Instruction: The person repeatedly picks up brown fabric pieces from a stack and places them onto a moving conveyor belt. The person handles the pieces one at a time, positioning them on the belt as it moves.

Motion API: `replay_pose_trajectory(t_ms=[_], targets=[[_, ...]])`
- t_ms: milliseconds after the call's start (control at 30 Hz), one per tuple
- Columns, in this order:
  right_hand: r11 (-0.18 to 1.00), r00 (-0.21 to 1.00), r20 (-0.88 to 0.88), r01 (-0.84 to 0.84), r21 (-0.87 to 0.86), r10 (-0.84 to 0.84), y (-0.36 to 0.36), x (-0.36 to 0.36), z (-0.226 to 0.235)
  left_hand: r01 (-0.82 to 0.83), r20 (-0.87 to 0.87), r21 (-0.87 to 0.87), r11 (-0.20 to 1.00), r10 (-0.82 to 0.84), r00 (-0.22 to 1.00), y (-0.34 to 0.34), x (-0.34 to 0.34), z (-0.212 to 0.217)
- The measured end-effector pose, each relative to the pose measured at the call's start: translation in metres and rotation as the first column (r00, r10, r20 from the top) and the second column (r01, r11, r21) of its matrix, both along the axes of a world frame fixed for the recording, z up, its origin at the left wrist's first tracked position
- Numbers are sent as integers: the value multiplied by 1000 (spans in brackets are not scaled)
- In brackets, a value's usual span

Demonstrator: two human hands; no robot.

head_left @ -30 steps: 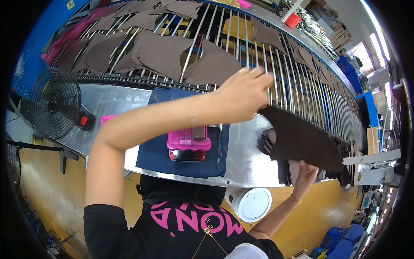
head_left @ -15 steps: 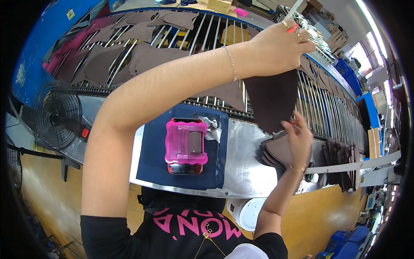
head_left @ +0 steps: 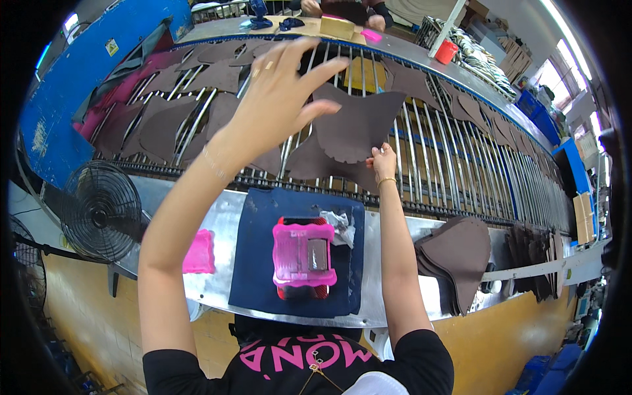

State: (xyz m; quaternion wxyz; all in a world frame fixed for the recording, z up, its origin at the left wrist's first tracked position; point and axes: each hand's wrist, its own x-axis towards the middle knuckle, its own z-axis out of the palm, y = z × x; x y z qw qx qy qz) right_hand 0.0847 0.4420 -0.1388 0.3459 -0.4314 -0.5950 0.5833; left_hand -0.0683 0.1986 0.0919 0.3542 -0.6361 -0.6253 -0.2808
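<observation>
A dark brown flat cut piece [head_left: 359,128], seemingly leather or fabric, with a notched near edge, lies over the metal bars of a conveyor [head_left: 411,158]. My right hand [head_left: 383,161] pinches it at its near right corner. To the left, my left hand [head_left: 280,95] is raised over the bars with fingers spread, holding nothing. Part of another brown piece [head_left: 313,164] shows under the near edge of the held one. More brown pieces [head_left: 164,125] are spread on the conveyor at left.
On the metal table, a dark blue mat [head_left: 253,263] bears a pink holder [head_left: 293,253] and crumpled white paper [head_left: 342,227]. A stack of brown pieces [head_left: 461,253] overhangs the table edge at right. A black fan [head_left: 99,214] stands left. Another person's hands [head_left: 376,23] show across the conveyor.
The brown piece, hanging from my left hand before, is now laid over the bars farther left. My left hand has let go and moved left; my right hand has moved left and away from me.
</observation>
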Motion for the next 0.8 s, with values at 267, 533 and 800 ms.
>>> replay_pose_trajectory(t_ms=[267,533,800], targets=[[990,976,175,138,-36,-130,33,-5,-31,-111,302,-290,951,201,932,-82,-11,-66],[831,884,227,257,492,-408,-6,127,20,-9,506,-318,948,178,844,-123,14,-94],[693,10,747,382,611,-664,-84,396,40,54,627,-329,943,175,759,-136,43,-114]])
